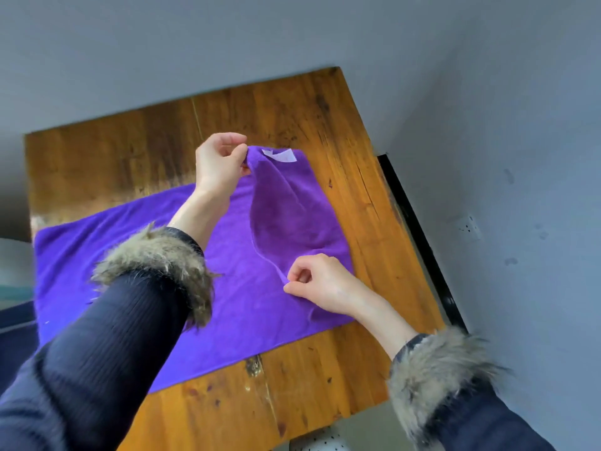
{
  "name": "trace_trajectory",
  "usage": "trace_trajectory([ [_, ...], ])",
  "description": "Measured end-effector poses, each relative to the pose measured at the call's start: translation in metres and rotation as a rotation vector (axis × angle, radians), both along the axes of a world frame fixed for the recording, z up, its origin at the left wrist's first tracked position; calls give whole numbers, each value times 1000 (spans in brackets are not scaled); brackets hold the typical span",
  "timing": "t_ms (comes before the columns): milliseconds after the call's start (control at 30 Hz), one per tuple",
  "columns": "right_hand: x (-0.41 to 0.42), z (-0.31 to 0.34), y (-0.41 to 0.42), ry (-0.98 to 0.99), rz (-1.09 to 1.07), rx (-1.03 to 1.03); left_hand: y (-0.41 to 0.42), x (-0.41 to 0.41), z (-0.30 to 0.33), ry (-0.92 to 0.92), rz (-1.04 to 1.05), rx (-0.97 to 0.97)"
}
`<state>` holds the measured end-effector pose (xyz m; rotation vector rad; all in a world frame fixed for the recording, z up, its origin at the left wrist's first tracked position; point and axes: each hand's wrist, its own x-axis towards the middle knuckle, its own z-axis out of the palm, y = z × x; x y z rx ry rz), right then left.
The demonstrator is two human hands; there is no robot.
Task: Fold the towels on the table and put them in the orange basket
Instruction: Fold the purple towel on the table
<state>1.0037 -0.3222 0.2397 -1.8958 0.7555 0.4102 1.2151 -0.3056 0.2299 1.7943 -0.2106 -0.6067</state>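
Towel (136,255) on table (97,157) | left hand (219,164), right hand (320,281) pinching corners

Soft, even daylight w/ no hard shadows; wooden table (302,131) shows a mild sheen toward 12 o'clock. Wide-angle lens bends table edges and tilts the scene. Slight motion blur overall, fur cuff (435,369) at 5 o'clock soft, dark sleeve (97,353) at 8 o'clock lacks detail; corners dimmer

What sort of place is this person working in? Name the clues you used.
Probably a plain room at home: a worn wooden table set in a corner of bare grey walls, with a wall socket and a purple towel.
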Motion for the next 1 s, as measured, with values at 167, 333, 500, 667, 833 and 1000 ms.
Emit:
trace_trajectory([
  [167,27,-39,37,58,51,63,55,8,-26,155,-12,115],
  [333,26,-67,22,57,48,-388,113,-25,-70,129,-143,466],
  [500,38,-83,-18,1,133,-684,148,-89,-89,-243,-303,772],
  [667,49,-97,-34,106,462,-707,149,-105,-96,-233,-352,837],
  [833,44,-102,-33,80,488,-755,149,-118,-87,-300,-238,787],
  [1000,60,-94,-39,79,468,-787,152,-131,-84,-53,-163,596],
])
